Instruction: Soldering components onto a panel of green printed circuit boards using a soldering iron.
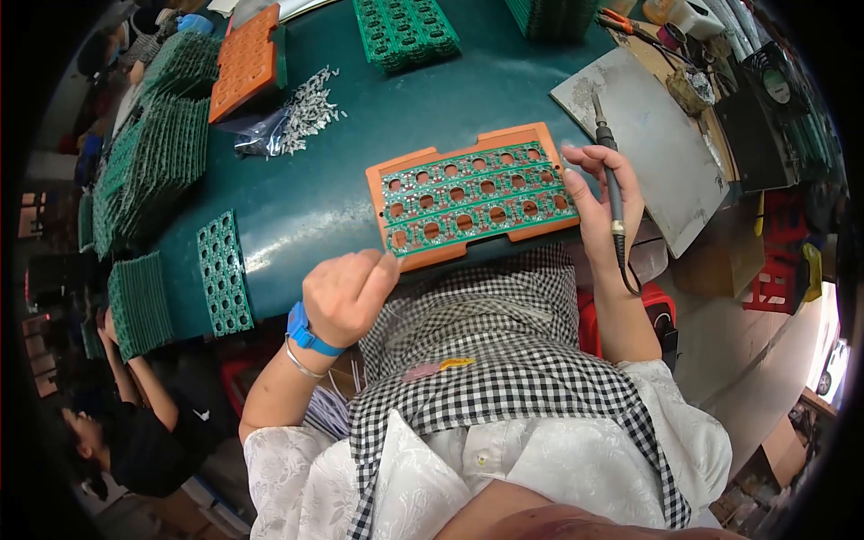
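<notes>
The left hand (pixel 346 292) is curled, its fingertips pinching the near left corner of the orange tray (pixel 468 193) with green circuit boards (pixel 477 192). The tray's long axis runs left to right between both hands. The right hand (pixel 605 200) closes around a soldering iron (pixel 612 184), touching the tray's right end.

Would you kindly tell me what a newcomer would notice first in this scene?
Mid-table lies an orange tray carrying green circuit boards; the left hand pinches its near corner. The right hand holds a soldering iron at its right end. Stacks of green boards line the left.
</notes>
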Motion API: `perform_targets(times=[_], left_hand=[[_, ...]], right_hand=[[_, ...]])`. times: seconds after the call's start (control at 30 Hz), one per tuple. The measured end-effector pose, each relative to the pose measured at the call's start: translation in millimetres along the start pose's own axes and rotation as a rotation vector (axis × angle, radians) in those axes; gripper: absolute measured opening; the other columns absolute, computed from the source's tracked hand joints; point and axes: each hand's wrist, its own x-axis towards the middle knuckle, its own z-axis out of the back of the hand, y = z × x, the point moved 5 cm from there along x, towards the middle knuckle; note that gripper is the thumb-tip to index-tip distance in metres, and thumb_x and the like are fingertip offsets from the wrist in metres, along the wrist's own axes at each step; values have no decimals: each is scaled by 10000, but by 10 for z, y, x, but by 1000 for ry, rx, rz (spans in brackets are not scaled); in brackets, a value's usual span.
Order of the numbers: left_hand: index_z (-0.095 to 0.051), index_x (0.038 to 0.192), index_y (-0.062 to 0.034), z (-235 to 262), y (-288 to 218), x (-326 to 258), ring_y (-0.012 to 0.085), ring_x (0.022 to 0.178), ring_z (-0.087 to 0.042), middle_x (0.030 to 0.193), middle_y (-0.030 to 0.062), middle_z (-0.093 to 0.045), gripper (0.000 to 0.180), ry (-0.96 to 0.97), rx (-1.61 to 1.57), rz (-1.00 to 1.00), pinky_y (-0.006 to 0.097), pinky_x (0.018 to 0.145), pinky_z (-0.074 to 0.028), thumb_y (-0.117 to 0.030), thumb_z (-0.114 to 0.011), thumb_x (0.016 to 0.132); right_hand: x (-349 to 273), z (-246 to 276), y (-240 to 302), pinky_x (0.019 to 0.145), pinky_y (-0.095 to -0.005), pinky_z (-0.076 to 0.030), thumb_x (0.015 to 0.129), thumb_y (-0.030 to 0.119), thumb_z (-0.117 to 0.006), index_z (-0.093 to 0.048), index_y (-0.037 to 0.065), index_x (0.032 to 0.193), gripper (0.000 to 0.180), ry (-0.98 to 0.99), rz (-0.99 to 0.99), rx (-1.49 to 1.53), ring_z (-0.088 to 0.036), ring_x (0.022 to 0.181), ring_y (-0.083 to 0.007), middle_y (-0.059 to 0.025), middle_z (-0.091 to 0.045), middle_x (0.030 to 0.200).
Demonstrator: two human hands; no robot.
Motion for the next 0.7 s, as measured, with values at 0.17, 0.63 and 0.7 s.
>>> perform_targets(times=[0.17, 0.63, 0.7], left_hand=[[-638, 870, -42, -199, -58, -190, 169, 592, -604, 774, 54, -621, 204, 6, -96, 16, 293, 470, -462, -81, -789, 739], [-692, 866, -32, -386, 75, -221, 245, 663, -680, 816, 104, -690, 157, -21, -439, 414, 312, 571, -542, -11, -795, 750], [-698, 867, -32, -390, 89, -248, 230, 647, -663, 801, 100, -679, 131, -43, -473, 454, 306, 554, -523, 0, -775, 766]], right_hand=[[-84, 39, -146, 927, -316, -501, 924, -49, -555, -581, -18, 1132, 212, -18, -82, -20, -663, 1017, -178, -136, -712, 1062], [209, -61, -212, 967, -339, -495, 778, -70, -658, -606, 5, 1137, 371, 157, -63, -239, -657, 1077, -233, -139, -694, 1101], [208, -91, -240, 979, -346, -490, 771, -69, -661, -593, 7, 1162, 404, 208, -111, -99, -653, 1086, -216, -127, -695, 1128]])
